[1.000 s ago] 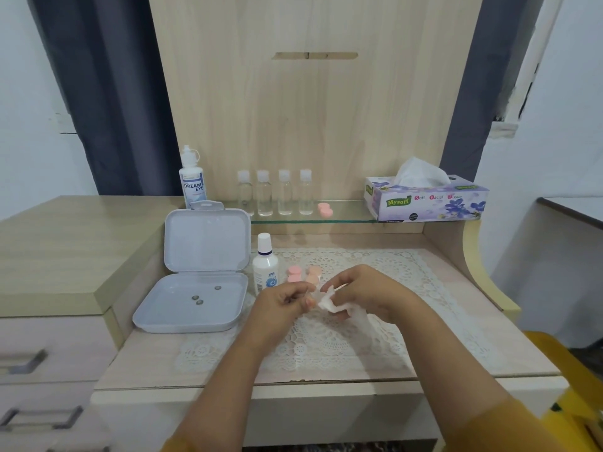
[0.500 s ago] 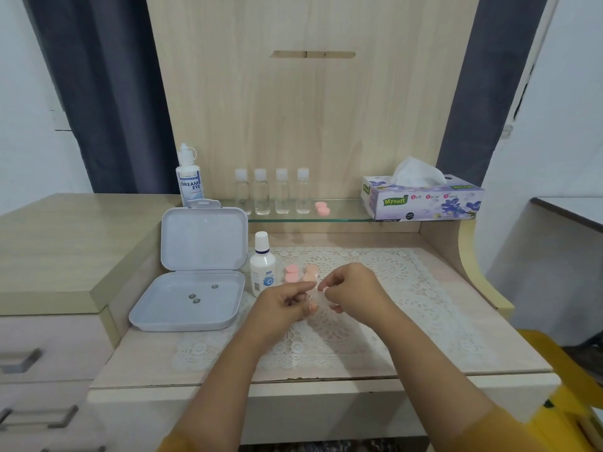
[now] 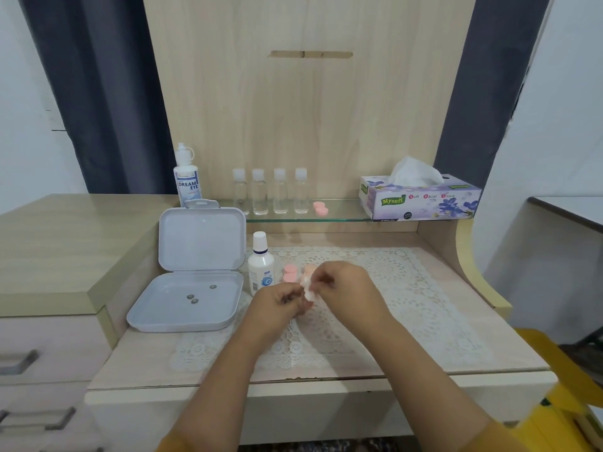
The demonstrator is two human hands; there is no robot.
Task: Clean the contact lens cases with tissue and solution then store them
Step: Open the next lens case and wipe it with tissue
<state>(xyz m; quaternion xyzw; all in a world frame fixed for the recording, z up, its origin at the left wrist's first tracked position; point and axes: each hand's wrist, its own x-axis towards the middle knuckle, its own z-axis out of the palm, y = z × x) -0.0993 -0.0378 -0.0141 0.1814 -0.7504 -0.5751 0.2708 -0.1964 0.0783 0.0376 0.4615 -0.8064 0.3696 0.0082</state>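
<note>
Pale wood panelling rises behind your desk [image 3: 424, 350], with dark curtains on either side of it. A white lace mat [image 3: 408, 308] covers the middle of the desk, and your hands meet above it. Your left hand [image 3: 277, 301] is curled, fingertips gathered round something small that you cannot make out from here. Your right hand [image 3: 346, 285] pinches a crumpled wad of white tissue [image 3: 308, 288], which sits between the two hands and touches both.

Just behind your hands, two contact lens cases [image 3: 289, 272] lie on the mat, one pink and one more peach, the peach one partly hidden by your right hand. A small white solution bottle [image 3: 260, 267] stands upright just to their left. Further left, an open grey storage box [image 3: 189, 298] rests on the desk, its lid upright and three small round things lying in its base.

On the glass shelf [image 3: 342, 213] behind, four clear little bottles [image 3: 270, 194] stand in a row, with another pink case [image 3: 320, 207] beside them and a tissue box [image 3: 421, 199] at the right end. A taller bottle [image 3: 186, 177] marked DREAM EYE stands at the left.
</note>
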